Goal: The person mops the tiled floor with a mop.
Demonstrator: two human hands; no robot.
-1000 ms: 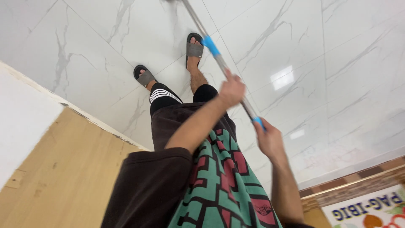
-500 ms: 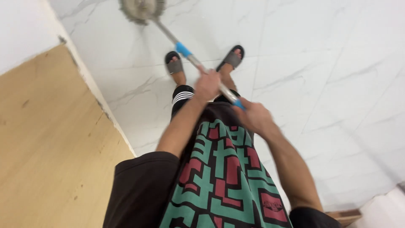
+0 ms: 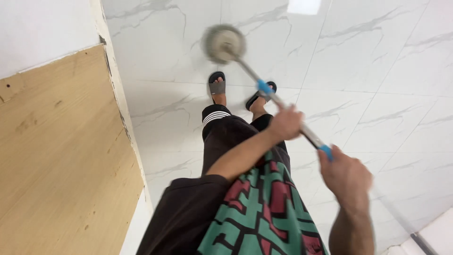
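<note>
We see the left hand (image 3: 284, 124) closed in a fist around the mop handle (image 3: 283, 109), about halfway along the visible shaft, knuckles turned up toward the camera. The right hand (image 3: 346, 175) sits further back at roughly four o'clock from the left one, its fingers wrapped around the handle's upper end just behind a blue grip band (image 3: 325, 151) — both hands are clamped on the same pole, near each other but not touching.

From the hands the handle runs toward eleven o'clock as a thin grey metal tube with a second blue collar (image 3: 264, 87) partway down. It ends in the mop head (image 3: 224, 44), a round grey-beige disc of strands lying flat on the floor; its edges are blurred, so we cannot tell the strands apart.

No container shows in this view — no bucket or basin.

Below the handle stand the person's feet in black slide sandals (image 3: 217, 86) with grey straps, the mop head just beyond them at twelve o'clock. We also see dark shorts (image 3: 222, 134) with white stripes at the hem and a shirt (image 3: 257, 208) patterned in green, red and black with dark sleeves.

The floor (image 3: 377, 71) is glossy white marble-look tile with grey veins. At nine o'clock rises a pale wooden panel (image 3: 61, 156) with a white wall (image 3: 42, 28) above it
</note>
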